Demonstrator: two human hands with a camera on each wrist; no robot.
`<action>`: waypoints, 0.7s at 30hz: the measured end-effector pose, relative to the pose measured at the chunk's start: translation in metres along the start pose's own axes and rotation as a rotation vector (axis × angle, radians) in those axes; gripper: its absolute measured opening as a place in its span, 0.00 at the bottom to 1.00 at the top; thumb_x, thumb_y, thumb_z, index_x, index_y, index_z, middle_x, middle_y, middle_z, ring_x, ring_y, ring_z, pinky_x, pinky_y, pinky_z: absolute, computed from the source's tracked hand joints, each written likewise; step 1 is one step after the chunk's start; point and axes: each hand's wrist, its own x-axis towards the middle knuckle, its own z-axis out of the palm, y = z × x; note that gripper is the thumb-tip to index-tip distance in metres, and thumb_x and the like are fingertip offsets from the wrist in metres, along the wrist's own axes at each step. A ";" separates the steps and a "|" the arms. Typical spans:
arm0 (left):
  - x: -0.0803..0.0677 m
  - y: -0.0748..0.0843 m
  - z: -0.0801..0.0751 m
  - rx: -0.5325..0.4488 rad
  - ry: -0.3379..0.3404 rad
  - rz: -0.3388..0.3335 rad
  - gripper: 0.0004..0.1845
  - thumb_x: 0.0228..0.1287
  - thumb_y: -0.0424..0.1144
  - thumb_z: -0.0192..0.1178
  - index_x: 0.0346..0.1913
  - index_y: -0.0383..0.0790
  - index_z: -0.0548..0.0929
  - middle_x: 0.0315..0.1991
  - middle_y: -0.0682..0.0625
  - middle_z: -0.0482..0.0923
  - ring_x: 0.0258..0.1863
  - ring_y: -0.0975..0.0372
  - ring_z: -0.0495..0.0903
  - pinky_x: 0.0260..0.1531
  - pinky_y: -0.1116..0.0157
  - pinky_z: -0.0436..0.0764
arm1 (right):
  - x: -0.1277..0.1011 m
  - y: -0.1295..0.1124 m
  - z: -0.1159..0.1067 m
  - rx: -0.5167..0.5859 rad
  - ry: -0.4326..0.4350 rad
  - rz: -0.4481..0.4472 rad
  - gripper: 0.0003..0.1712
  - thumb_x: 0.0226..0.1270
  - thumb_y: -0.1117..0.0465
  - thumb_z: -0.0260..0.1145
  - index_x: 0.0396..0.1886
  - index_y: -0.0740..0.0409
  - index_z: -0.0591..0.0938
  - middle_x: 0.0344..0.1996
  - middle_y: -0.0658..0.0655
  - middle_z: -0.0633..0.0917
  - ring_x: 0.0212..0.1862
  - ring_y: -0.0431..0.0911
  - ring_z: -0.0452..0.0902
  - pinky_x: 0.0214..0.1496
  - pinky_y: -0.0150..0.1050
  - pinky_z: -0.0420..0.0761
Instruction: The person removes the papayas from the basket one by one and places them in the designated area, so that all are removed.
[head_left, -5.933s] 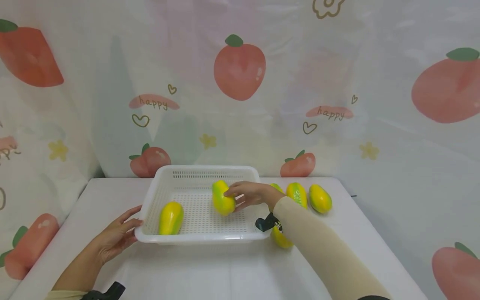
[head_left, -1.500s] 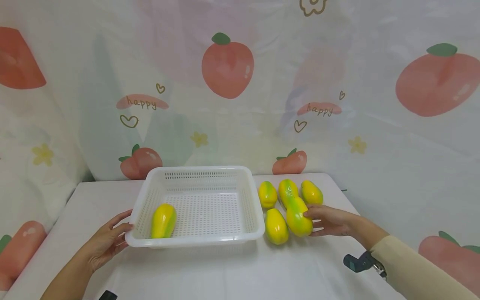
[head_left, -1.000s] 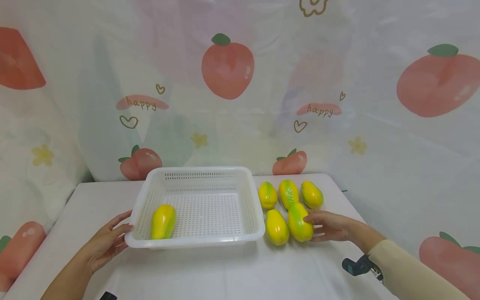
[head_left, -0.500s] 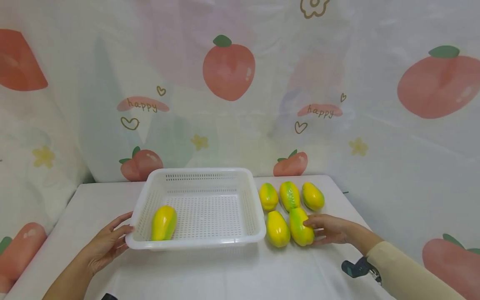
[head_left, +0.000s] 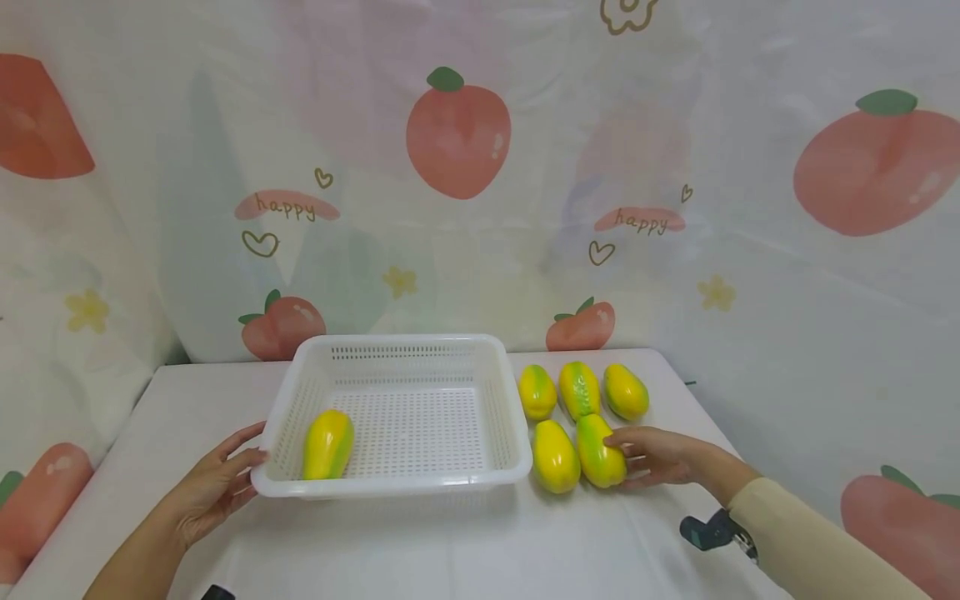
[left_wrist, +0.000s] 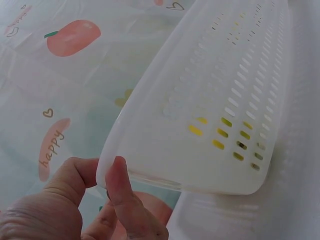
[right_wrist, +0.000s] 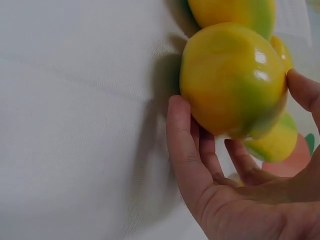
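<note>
In the head view a white plastic basket (head_left: 390,482) stands on the table, with one yellow-green papaya (head_left: 327,444) lying in its left front part. My left hand (head_left: 213,487) pinches the basket's left rim; the left wrist view shows thumb and finger on either side of that rim (left_wrist: 107,150). Right of the basket, my right hand (head_left: 660,457) holds another papaya (head_left: 600,452) by its right side. Thumb and fingers curve around this papaya (right_wrist: 232,80) in the right wrist view, low over the white cloth.
Other papayas lie beside the held one: a front papaya (head_left: 555,457) near the basket, and behind them a left papaya (head_left: 537,392), a middle papaya (head_left: 580,390) and a right papaya (head_left: 626,392). A fruit-printed backdrop (head_left: 480,250) rises behind the white table (head_left: 450,542).
The right hand has carried its papaya from over the basket to the front right of the papaya group, lowering it over the last second and a half. The left hand keeps hold of the rim.
</note>
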 end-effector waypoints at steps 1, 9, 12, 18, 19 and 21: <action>0.000 0.000 0.000 -0.002 0.002 -0.002 0.16 0.70 0.41 0.59 0.50 0.70 0.72 0.42 0.60 0.79 0.38 0.65 0.82 0.40 0.73 0.85 | 0.000 0.000 0.000 0.004 0.003 0.003 0.40 0.67 0.48 0.64 0.68 0.66 0.59 0.63 0.75 0.65 0.55 0.59 0.76 0.52 0.52 0.85; 0.000 -0.002 0.000 -0.009 0.000 -0.002 0.16 0.70 0.39 0.58 0.47 0.71 0.74 0.41 0.59 0.79 0.37 0.65 0.82 0.39 0.73 0.85 | -0.002 -0.002 -0.010 -0.032 -0.010 -0.001 0.42 0.68 0.48 0.62 0.71 0.68 0.59 0.63 0.73 0.67 0.56 0.60 0.75 0.54 0.52 0.84; 0.000 -0.002 0.000 -0.005 -0.002 -0.003 0.16 0.70 0.40 0.58 0.48 0.71 0.73 0.41 0.59 0.79 0.37 0.65 0.82 0.39 0.73 0.85 | -0.006 -0.009 -0.018 -0.078 -0.021 -0.009 0.38 0.70 0.48 0.60 0.70 0.67 0.61 0.62 0.71 0.70 0.59 0.60 0.73 0.57 0.52 0.83; -0.001 -0.002 0.001 -0.011 -0.010 0.003 0.15 0.71 0.40 0.58 0.48 0.71 0.74 0.41 0.58 0.78 0.37 0.64 0.82 0.38 0.73 0.85 | -0.015 -0.037 -0.028 -0.166 -0.035 -0.063 0.39 0.70 0.48 0.60 0.68 0.69 0.60 0.64 0.71 0.69 0.65 0.64 0.68 0.63 0.55 0.78; -0.001 -0.002 0.001 -0.016 -0.009 0.003 0.15 0.71 0.39 0.58 0.47 0.71 0.74 0.41 0.58 0.78 0.36 0.64 0.82 0.38 0.73 0.85 | -0.016 -0.043 -0.028 -0.177 -0.037 -0.080 0.40 0.70 0.48 0.60 0.69 0.70 0.59 0.65 0.71 0.68 0.65 0.65 0.67 0.64 0.55 0.77; -0.001 -0.002 0.002 -0.023 -0.011 0.001 0.15 0.71 0.39 0.58 0.46 0.71 0.75 0.41 0.58 0.78 0.36 0.64 0.81 0.38 0.73 0.85 | -0.018 -0.054 -0.026 -0.195 -0.052 -0.119 0.41 0.71 0.48 0.58 0.71 0.70 0.57 0.66 0.71 0.66 0.67 0.66 0.65 0.66 0.55 0.75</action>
